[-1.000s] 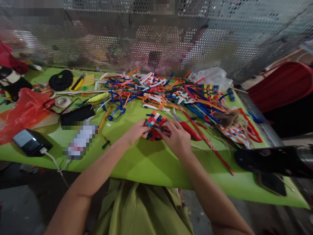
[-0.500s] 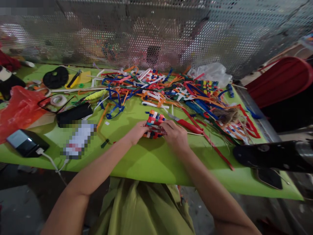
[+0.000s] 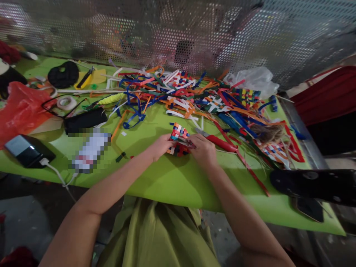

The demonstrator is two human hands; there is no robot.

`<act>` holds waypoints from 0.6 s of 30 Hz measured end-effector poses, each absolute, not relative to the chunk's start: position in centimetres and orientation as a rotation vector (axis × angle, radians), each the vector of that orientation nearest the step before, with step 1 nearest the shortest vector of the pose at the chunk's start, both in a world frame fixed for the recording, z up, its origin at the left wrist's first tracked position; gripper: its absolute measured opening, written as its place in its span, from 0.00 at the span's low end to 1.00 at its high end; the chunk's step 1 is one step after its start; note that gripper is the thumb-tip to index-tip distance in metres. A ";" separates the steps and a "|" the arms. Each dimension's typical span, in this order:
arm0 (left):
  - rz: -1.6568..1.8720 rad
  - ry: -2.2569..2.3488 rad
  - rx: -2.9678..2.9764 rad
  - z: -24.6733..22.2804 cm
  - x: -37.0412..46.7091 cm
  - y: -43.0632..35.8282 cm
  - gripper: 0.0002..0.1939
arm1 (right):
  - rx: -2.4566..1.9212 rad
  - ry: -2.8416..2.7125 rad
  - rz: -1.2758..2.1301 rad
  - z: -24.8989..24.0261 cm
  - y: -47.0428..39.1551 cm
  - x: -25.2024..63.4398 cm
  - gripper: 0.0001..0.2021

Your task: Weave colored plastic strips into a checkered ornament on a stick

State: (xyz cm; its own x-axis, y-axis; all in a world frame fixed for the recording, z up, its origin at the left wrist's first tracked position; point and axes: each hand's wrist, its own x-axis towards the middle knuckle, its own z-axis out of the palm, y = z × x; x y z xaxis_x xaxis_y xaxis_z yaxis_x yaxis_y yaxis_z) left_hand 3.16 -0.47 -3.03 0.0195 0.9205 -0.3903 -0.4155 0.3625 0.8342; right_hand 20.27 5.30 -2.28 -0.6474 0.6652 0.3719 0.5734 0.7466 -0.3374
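Near the front middle of the green table, my left hand [image 3: 162, 146] pinches the left side of a small woven piece [image 3: 179, 130] of red, white, blue and orange strips. The piece looks folded, with a lower flap showing below the fingers. My right hand [image 3: 204, 148] is closed around a small metallic tool [image 3: 184, 141] whose tip lies across the middle of the weave. Its kind cannot be made out, as the fingers cover most of it. Just beyond my right hand lies a red-handled cutting tool [image 3: 222, 143] with a grey blade.
A tangle of coloured strips [image 3: 155, 89] spreads along the back, beside a clear plastic bag [image 3: 254, 81]. To the left are a phone [image 3: 90, 152], a black power bank [image 3: 29, 151], glasses, a tape roll [image 3: 66, 101] and a yellow cutter [image 3: 85, 78]. A perforated metal screen stands behind.
The view has shifted slightly, so the table's things sit a little differently. The metallic tool in my right hand shows more plainly across the weave. Both hands stay at the woven piece.
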 end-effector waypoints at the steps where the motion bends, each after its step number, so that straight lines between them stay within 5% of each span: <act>1: 1.133 1.105 0.592 -3.1 3.1 -0.4 0.09 | -0.931 -2.467 0.257 -2.3 5.4 20.3 0.10; 18: 1.126 1.099 0.507 -2.4 3.2 -0.5 0.08 | -0.907 -2.479 0.202 -3.1 4.9 19.6 0.12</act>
State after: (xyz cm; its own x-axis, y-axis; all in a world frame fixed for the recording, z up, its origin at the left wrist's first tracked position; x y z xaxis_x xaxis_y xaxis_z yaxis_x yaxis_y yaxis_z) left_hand 3.19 -0.47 -2.41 0.0191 0.8996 -0.4362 -0.4580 0.3957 0.7960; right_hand 19.61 4.93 -3.10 -0.6598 0.6396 0.3945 0.5673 0.7682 -0.2966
